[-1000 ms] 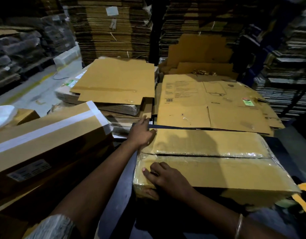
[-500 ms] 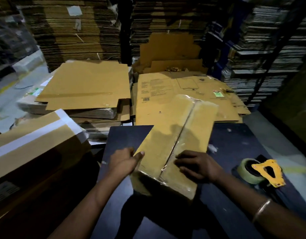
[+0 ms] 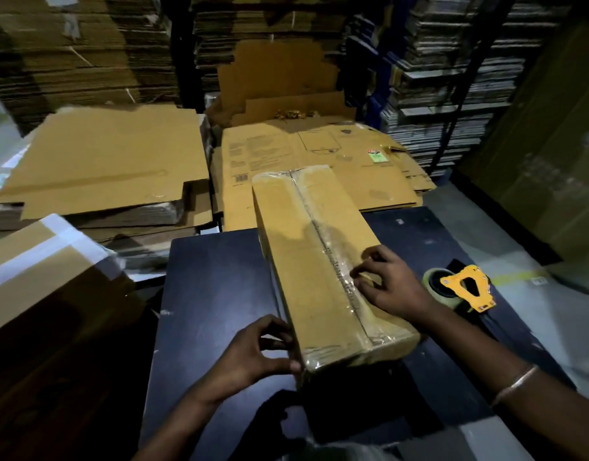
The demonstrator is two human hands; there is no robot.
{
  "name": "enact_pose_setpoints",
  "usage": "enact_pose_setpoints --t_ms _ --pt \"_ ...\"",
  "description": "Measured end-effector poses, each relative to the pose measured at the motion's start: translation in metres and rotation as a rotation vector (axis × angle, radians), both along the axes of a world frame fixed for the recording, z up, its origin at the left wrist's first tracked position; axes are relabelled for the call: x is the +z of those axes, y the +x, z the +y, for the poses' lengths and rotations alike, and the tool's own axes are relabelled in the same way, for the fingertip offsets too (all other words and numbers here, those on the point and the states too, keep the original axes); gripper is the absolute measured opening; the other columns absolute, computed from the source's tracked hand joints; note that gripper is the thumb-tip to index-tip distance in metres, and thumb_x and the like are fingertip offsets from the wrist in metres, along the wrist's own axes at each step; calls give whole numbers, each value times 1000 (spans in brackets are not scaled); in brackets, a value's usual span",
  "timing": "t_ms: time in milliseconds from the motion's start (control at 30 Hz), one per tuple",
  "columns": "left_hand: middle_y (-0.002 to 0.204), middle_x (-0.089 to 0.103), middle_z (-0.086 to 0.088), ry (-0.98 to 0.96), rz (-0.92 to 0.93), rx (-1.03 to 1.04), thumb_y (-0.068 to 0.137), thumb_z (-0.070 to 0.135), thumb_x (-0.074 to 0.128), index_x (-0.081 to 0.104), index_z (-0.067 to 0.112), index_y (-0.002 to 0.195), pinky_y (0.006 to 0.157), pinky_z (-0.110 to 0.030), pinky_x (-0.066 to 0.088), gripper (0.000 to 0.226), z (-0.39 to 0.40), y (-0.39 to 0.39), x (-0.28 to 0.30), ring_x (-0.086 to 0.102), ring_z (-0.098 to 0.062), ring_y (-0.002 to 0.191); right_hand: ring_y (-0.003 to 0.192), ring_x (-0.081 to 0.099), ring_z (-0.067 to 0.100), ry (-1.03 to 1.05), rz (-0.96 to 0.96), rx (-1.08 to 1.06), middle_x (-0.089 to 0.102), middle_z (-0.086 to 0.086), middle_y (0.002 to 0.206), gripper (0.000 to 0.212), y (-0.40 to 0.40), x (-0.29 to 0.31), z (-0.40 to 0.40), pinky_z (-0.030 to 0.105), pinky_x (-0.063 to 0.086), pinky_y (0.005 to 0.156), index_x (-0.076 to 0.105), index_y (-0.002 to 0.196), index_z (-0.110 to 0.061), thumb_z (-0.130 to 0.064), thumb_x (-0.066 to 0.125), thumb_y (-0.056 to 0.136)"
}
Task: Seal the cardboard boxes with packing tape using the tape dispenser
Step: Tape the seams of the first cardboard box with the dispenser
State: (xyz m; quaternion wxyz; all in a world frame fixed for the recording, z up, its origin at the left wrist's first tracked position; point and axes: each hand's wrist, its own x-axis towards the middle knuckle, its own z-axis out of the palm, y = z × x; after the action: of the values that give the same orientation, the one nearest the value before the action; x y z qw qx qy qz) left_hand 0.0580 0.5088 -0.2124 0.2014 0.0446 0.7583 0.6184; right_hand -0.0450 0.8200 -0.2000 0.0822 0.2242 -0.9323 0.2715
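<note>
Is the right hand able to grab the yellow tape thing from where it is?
Probably yes. The tape dispenser sits on the dark table just beside the right hand, which rests on the cardboard box. Nothing lies between them, and the hand holds nothing.

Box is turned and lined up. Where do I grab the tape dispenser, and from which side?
Probably from above with the right hand, fingers around the yellow frame of the tape dispenser. It lies on the table right of the box, frame facing up; its handle isn't clearly visible.
</note>
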Motion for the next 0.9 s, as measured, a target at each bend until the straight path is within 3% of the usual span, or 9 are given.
enact_pose_setpoints --t_ms 133,300,500,567,633,700,800,900 --pt "106 66 13 -120 194 44 48 33 99 59 24 109 79 -20 55 74 9 15 -11 69 -9 99 94 58 18 60 38 -53 48 -4 106 19 2 5 -4 32 49 71 73 100 -30 -40 62 88" --pt "101 66 19 -149 268 160 48 20 99 61 31 106 70 -21 57 70 18 19 -18 69 -4 94 95 57 19 100 36 -58 49 -5 106 19 5 5 -4 32 49 70 72 102 -30 -39 62 89" --pt "95 71 13 -121 376 196 76 3 84 67 21 103 80 -22 57 37 15 15 -29 71 -9 91 96 57 17 116 27 -63 49 -6 107 16 6 8 -4 29 46 70 72 104 -31 -37 66 90" --pt "98 74 11 -81 328 200 88 8 74 70 25 106 77 -27 57 25 11 15 -30 72 -9 92 97 56 17 112 22 -60 49 -6 107 16 6 8 -3 28 43 69 72 104 -30 -38 66 91" --pt "105 74 9 4 245 283 94 28 65 71 33 112 77 -36 59 19 13 21 -32 71 -12 101 98 55 17 110 17 -59 51 -5 107 17 5 8 -2 25 36 69 72 105 -28 -37 65 93" --pt "116 72 9 97 228 454 91 45 57 69 33 118 87 -38 56 31 24 33 -34 65 -12 114 99 54 16 111 18 -46 51 -4 108 19 4 8 -2 25 35 69 72 107 -28 -39 63 94" --pt "135 58 23 160 177 602 93 45 49 57 34 132 107 -26 39 41 52 45 -35 48 0 132 95 56 20 74 31 -36 52 -1 108 24 4 4 -2 31 46 68 71 104 -27 -42 58 92" --pt "147 40 30 158 120 701 101 47 42 41 43 139 110 -13 27 38 79 38 -27 31 7 140 91 54 20 97 50 -40 51 -1 107 23 7 2 -5 32 48 68 67 105 -29 -43 53 93"
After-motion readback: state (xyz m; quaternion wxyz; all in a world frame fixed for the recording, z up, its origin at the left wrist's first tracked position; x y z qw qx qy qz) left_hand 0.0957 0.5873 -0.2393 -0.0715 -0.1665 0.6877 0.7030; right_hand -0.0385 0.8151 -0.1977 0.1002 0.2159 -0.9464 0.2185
